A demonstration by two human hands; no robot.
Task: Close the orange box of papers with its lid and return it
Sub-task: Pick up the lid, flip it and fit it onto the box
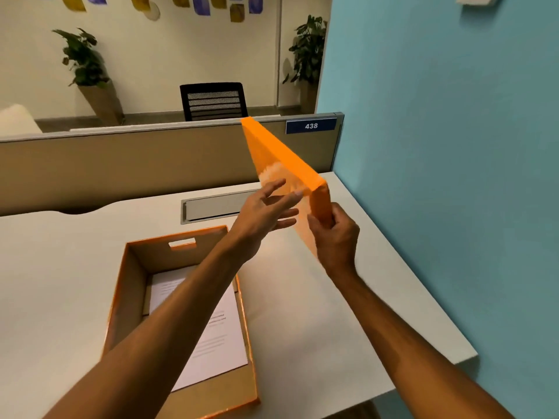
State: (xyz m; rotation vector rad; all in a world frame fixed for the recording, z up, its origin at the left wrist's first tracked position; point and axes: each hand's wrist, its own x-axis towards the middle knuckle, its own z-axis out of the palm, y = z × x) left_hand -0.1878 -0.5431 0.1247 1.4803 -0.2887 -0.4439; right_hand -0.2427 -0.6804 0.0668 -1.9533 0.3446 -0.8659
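Observation:
An open orange box [127,285] with brown inner walls stands on the white desk near its front edge, with white printed papers [217,340] lying flat inside. The orange lid [281,158] is in the air above the desk's right side, tilted steeply on edge and blurred. My right hand [335,237] grips the lid's near lower corner. My left hand [266,207] reaches across the box with fingers spread, touching or almost touching the lid's left face. My left forearm covers part of the papers.
A beige partition [121,164] with a "438" plate [311,126] runs along the desk's [60,282] back. A teal wall [438,176] borders the desk on the right. A grey cable hatch [211,205] lies behind the box. A black chair [213,101] and potted plants stand beyond.

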